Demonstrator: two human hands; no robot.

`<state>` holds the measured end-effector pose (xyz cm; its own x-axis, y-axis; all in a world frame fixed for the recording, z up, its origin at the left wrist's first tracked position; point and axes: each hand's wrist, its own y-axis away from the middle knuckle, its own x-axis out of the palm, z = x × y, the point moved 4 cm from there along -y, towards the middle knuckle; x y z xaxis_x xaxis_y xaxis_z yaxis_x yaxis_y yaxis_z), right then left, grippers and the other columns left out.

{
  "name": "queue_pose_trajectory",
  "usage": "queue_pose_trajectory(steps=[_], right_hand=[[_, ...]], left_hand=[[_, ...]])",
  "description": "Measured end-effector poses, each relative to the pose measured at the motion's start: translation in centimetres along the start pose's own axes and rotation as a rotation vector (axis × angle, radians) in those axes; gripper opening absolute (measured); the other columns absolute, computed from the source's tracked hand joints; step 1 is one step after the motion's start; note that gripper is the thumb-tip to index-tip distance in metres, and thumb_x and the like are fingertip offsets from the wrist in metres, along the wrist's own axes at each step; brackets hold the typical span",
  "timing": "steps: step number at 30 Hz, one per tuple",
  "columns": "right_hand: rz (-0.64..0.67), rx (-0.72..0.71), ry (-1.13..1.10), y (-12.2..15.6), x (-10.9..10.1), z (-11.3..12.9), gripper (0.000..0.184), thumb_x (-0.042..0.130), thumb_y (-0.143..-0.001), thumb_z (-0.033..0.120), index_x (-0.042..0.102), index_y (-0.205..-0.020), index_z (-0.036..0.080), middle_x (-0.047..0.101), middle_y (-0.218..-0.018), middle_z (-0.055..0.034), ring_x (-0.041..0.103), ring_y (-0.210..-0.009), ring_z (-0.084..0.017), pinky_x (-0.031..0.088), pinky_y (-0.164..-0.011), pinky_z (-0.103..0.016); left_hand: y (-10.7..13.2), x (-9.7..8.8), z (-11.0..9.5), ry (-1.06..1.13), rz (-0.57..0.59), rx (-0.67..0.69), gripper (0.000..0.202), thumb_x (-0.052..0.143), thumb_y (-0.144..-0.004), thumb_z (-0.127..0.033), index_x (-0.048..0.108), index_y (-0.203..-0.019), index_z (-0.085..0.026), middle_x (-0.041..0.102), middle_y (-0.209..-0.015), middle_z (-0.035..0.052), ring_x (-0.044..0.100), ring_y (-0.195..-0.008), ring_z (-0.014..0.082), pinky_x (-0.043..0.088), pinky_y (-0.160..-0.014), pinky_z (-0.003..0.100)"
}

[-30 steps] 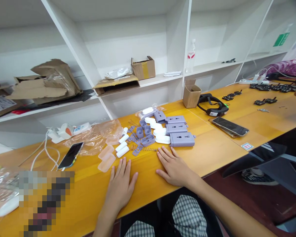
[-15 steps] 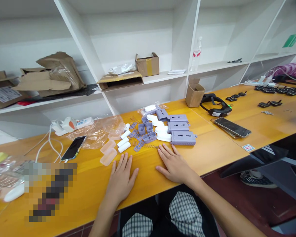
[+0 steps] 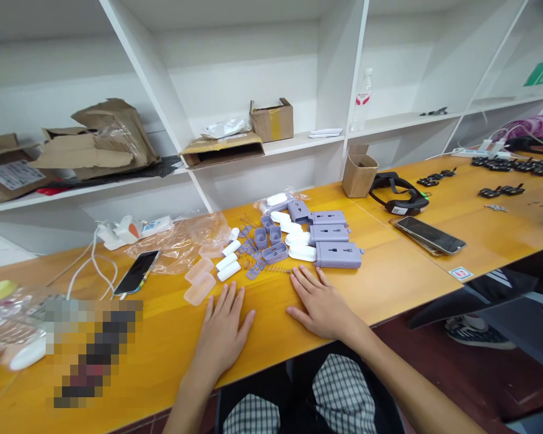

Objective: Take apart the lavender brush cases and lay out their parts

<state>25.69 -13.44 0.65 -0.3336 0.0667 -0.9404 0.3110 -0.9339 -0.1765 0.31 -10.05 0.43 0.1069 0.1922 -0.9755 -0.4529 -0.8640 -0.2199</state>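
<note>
My left hand (image 3: pixel 221 331) and my right hand (image 3: pixel 319 301) both lie flat, palm down, on the yellow wooden table (image 3: pixel 389 277), fingers stretched out, holding nothing. Just beyond my right fingertips sits a lilac plastic housing (image 3: pixel 338 255), with two more lilac housings (image 3: pixel 328 232) behind it. To its left lie white rounded caps (image 3: pixel 301 253), small lilac cups (image 3: pixel 274 253), a thin spring (image 3: pixel 278 269) and white cylinders (image 3: pixel 228 270). Pale translucent lids (image 3: pixel 200 289) rest ahead of my left hand.
A dark phone (image 3: pixel 136 272) and white cables (image 3: pixel 90 265) lie at the left beside crumpled clear plastic (image 3: pixel 181 241). A second phone (image 3: pixel 429 234), a black headset (image 3: pixel 398 196) and a small cardboard box (image 3: pixel 359 175) stand to the right. White shelves (image 3: pixel 298 141) with boxes rise behind.
The view has shifted slightly, so everything sits a little further right in the frame. Both hands stay flat on the table in the same place.
</note>
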Motion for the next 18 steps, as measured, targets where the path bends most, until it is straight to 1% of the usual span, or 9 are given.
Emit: queue_pose_trajectory(steps=[3,5,7,9,11,12,14,15,18], right_hand=[[-0.006,-0.005,0.0,0.0,-0.1,0.1,0.079,0.04,-0.106,0.062,0.036,-0.164,0.009,0.031,-0.172,-0.0168,0.024,-0.162,-0.036,0.013,-0.133,-0.062],[-0.005,-0.008,-0.009,0.1,-0.1,0.1,0.08,0.039,-0.106,0.063,0.036,-0.165,0.01,0.03,-0.172,-0.0163,0.023,-0.162,-0.036,0.013,-0.133,-0.062],[-0.003,-0.009,-0.02,0.1,-0.2,0.2,0.079,0.038,-0.106,0.064,0.035,-0.165,0.011,0.03,-0.172,-0.0159,0.022,-0.163,-0.036,0.012,-0.133,-0.062],[-0.005,-0.012,-0.034,0.1,-0.3,0.2,0.077,0.038,-0.106,0.064,0.036,-0.166,0.014,0.029,-0.173,-0.0151,0.021,-0.163,-0.036,0.013,-0.132,-0.063],[-0.003,-0.014,-0.05,0.1,-0.5,0.2,0.075,0.04,-0.106,0.062,0.037,-0.165,0.017,0.029,-0.173,-0.0144,0.019,-0.163,-0.037,0.014,-0.132,-0.065],[0.003,-0.014,-0.061,0.1,-0.5,0.2,0.074,0.041,-0.106,0.062,0.037,-0.165,0.017,0.028,-0.173,-0.0145,0.019,-0.163,-0.037,0.015,-0.131,-0.066],[0.023,-0.005,-0.085,0.0,-0.6,0.2,0.075,0.042,-0.106,0.062,0.038,-0.165,0.016,0.027,-0.174,-0.0151,0.018,-0.163,-0.038,0.015,-0.131,-0.067],[0.035,0.001,-0.097,0.0,-0.7,0.2,0.075,0.044,-0.105,0.061,0.038,-0.165,0.016,0.027,-0.174,-0.0154,0.018,-0.163,-0.038,0.016,-0.131,-0.067],[0.052,0.021,-0.119,-0.2,-0.9,0.2,0.075,0.05,-0.103,0.059,0.04,-0.164,0.017,0.027,-0.174,-0.0156,0.018,-0.163,-0.039,0.016,-0.13,-0.067]], left_hand=[[-0.7,-1.9,-1.2,0.079,-0.078,0.036,0.042,0.051,-0.103,-0.038,0.069,-0.135,-0.016,0.067,-0.144,0.0161,0.065,-0.129,0.0366,0.053,-0.11,0.057],[-2.4,-3.8,-2.4,0.149,-0.165,0.115,0.035,0.053,-0.102,-0.035,0.071,-0.129,-0.02,0.072,-0.135,0.0136,0.068,-0.122,0.0329,0.056,-0.106,0.052],[-5.4,-5.6,-3.6,0.19,-0.226,0.224,0.029,0.055,-0.101,-0.033,0.073,-0.121,-0.022,0.073,-0.13,0.0122,0.067,-0.12,0.032,0.056,-0.105,0.051],[-9.8,-7.0,-4.4,0.227,-0.247,0.297,0.027,0.055,-0.1,-0.031,0.073,-0.117,-0.021,0.072,-0.128,0.0117,0.067,-0.119,0.0296,0.054,-0.106,0.047],[-15.6,-7.6,-4.7,0.222,-0.213,0.332,0.028,0.055,-0.099,-0.03,0.073,-0.117,-0.019,0.072,-0.129,0.0116,0.066,-0.12,0.0287,0.052,-0.108,0.045],[-18.8,-7.5,-4.7,0.191,-0.173,0.322,0.032,0.055,-0.099,-0.031,0.072,-0.122,-0.017,0.07,-0.132,0.012,0.064,-0.123,0.029,0.05,-0.11,0.044],[-25.2,-6.6,-4.2,0.103,-0.065,0.265,0.042,0.056,-0.096,-0.03,0.067,-0.134,-0.015,0.065,-0.141,0.0134,0.057,-0.133,0.0304,0.044,-0.116,0.043],[-28.2,-6.1,-3.9,0.092,-0.031,0.246,0.047,0.058,-0.095,-0.03,0.063,-0.139,-0.014,0.064,-0.143,0.0147,0.056,-0.133,0.0314,0.042,-0.117,0.043],[-35.8,-3.8,-2.8,0.087,0.05,0.189,0.067,0.067,-0.089,-0.031,0.053,-0.151,-0.011,0.056,-0.152,0.0198,0.05,-0.14,0.0361,0.037,-0.12,0.048]])
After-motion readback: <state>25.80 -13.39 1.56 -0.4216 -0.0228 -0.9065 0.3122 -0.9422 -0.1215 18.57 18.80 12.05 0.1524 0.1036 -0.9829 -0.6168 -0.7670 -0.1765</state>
